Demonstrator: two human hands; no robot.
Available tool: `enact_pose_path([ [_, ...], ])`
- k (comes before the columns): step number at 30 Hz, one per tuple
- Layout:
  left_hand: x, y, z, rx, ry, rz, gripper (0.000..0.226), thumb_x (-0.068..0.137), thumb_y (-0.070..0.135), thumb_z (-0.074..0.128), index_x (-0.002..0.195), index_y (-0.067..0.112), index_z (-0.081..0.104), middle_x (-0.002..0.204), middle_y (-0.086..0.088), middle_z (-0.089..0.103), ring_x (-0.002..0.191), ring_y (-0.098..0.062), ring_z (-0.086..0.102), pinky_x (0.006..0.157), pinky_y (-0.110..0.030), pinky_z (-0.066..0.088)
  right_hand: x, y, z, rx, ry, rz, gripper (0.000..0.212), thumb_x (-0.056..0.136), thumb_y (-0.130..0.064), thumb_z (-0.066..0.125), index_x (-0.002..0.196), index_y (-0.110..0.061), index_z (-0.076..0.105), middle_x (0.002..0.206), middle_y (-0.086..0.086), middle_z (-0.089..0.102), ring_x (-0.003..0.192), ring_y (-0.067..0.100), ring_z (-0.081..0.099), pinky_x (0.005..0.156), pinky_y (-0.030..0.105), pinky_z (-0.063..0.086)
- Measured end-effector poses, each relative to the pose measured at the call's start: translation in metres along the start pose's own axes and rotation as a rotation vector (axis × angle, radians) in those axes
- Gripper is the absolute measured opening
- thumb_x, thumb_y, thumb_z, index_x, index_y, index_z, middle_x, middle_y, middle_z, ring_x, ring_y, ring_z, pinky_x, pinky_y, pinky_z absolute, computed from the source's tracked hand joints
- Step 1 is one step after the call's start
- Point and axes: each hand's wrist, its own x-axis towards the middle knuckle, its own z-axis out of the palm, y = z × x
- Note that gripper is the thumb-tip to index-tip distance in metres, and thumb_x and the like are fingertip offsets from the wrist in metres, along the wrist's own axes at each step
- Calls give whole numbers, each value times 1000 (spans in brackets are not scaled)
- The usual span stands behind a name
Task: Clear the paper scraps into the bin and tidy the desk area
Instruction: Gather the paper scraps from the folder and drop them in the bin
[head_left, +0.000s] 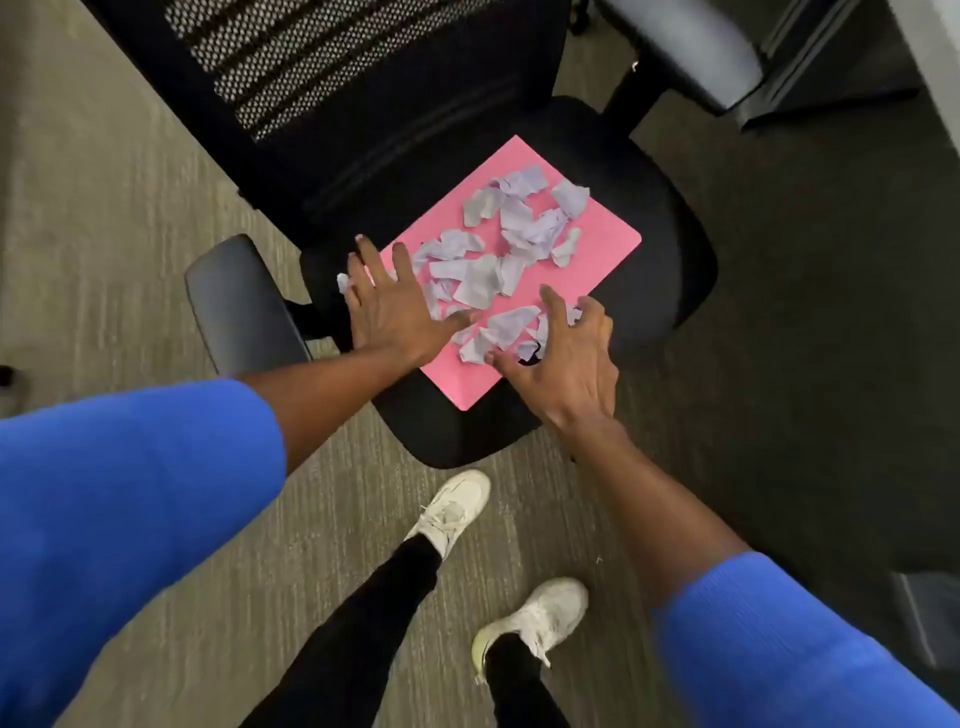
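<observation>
Pale lilac paper scraps (498, 260), torn and crumpled, scattered loosely over a flat pink sheet (597, 260), lying on a black chair seat (670, 260)

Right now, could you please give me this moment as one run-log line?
stage: gathering | paper scraps on pink sheet on chair seat | left hand flat on sheet | right hand clawed over scraps | bin: unseen

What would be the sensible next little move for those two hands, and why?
Probably draw both hands together to bunch the scraps. The left hand lies flat and the right hand is clawed over the lilac paper scraps, which lie loose across the pink sheet on the chair seat; one scrap sits off the sheet.
</observation>
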Motion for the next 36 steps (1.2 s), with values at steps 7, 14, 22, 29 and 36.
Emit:
enact_pose_path([
  [7,23,0,19,-10,-130,81,133,68,71,84,166,25,7,173,-24,-5,159,-47,7,120,-62,31,32,-15,31,-71,-89,6,110,77,-58,87,162,-37,21,160,14,20,147,36,34,100,53,55],
  [14,31,-9,22,-58,-62,206,109,80,46,87,165,26,22,165,-19,24,149,-38,26,118,-50,38,66,-25,40,-265,-87,-110,111,82,-48,87,165,-41,13,163,21,21,148,42,34,98,51,58],
  [22,45,-12,22,-82,-80,301,73,85,28,86,150,18,53,153,-15,35,137,-35,40,111,-44,46,103,-37,48,-331,-128,-222,68,89,-38,82,149,-32,50,142,17,37,132,39,43,90,51,61],
  [29,49,-13,23,-148,-24,354,37,90,14,81,124,4,72,126,-10,55,100,-31,65,91,-45,58,104,-27,46,-149,-52,-277,29,95,-15,75,124,-14,74,116,11,54,107,35,55,78,37,50],
  [36,44,-18,22,-215,78,304,20,92,7,76,112,6,78,111,-10,65,95,-27,66,81,-34,55,97,-12,32,54,54,-240,38,85,5,73,116,-15,82,102,9,64,89,31,64,72,35,52],
])
